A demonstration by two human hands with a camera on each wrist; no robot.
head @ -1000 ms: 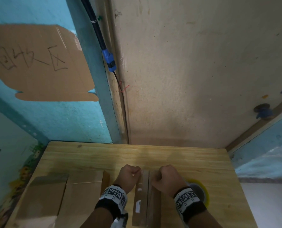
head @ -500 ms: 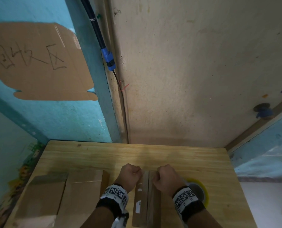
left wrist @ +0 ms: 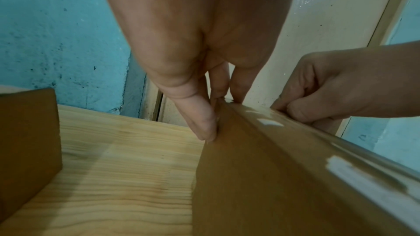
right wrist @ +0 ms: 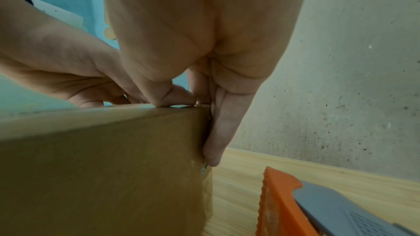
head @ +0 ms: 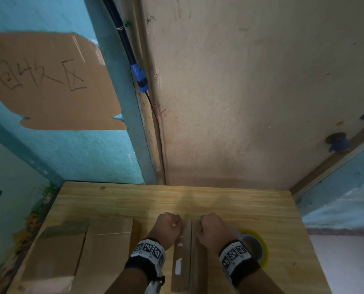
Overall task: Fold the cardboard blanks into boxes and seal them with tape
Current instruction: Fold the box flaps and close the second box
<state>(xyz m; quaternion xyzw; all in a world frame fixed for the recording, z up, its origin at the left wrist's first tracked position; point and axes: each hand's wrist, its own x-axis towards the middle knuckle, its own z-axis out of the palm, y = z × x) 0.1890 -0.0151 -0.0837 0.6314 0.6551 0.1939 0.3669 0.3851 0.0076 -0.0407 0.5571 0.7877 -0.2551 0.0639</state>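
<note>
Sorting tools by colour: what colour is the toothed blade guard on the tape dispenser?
Orange, on the tape dispenser with a grey body; clearest in the right wrist view.

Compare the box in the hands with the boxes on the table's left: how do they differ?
The held box stands between the left hand and right hand, which pinch its far top corners; the left boxes lie untouched. The held box shows glossy tape along its top seam; the nearest left box shows a bare seam. All are brown cardboard on the wooden table.
</note>
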